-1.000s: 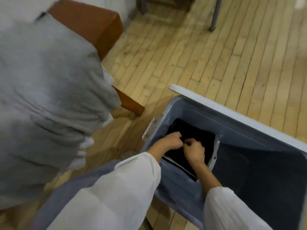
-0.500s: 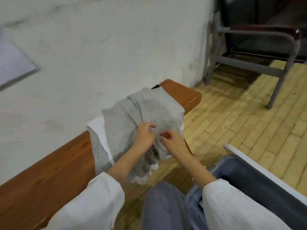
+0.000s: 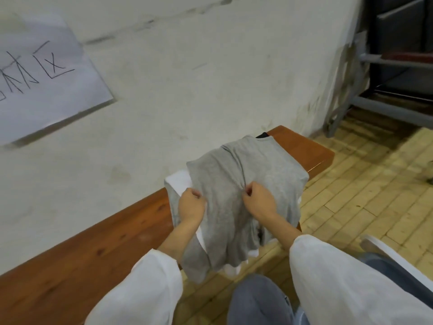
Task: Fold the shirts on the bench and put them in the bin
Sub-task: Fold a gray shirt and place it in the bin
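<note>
Pinching the grey shirt (image 3: pixel 234 179), the left hand (image 3: pixel 191 205) holds its left edge and the right hand (image 3: pixel 259 200) a gather at mid-body. The shirt lies over a white shirt (image 3: pixel 179 181) at the bench (image 3: pixel 93 242) end, its long axis running away from the person and its hem overhanging the front edge. The wall (image 3: pixel 187 66) is close behind, with open floor (image 3: pixel 351 207) and the bin (image 3: pixel 384 253) to the right.

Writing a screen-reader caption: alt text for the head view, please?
A person's left hand and right hand grip a rumpled grey fabric shirt lying over white garments on a reddish-brown wooden bench against a pale wall.
</note>
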### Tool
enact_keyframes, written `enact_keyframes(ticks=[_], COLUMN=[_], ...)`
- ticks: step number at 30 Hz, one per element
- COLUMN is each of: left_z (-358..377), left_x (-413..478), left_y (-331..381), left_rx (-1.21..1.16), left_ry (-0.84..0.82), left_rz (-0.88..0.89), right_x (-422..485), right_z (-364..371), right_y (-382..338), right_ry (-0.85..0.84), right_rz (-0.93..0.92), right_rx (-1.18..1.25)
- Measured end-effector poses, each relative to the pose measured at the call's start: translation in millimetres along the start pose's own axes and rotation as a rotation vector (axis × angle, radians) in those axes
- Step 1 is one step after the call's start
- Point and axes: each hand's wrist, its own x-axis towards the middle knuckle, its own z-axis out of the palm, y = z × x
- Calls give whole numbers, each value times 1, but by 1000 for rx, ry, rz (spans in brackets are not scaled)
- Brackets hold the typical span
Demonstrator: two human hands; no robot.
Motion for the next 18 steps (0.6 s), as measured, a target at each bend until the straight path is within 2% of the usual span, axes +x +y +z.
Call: enact_keyframes(ticks=[2,4,7,10,12,16,18], left_z=[1,2,-4,-13,-18,-45,-68], left_x=[2,5,10,7,8,7,9], left_y=[1,4,8,9,5,-11,-17], left_rx=[-72,-148,-456,-672,-772,-867,-955], left_ry=[28,-19,-175,-354,-344,-230,-212], left_rz=[-38,-125,-398,-528,-503,-287,-293], right_x=[2,1,-8,-20,-26,-29,-32], right_z=[-4,-7,-6,2,5,4,4], right_y=[-1,-3,-16,-31,-39,-57,-73], right_ry=[-12,22,117,139,186,324,354], right_rz=[7,0,-68,-98,-79,-105,-139], right_rx=[-2,52,100,159,184,84,0])
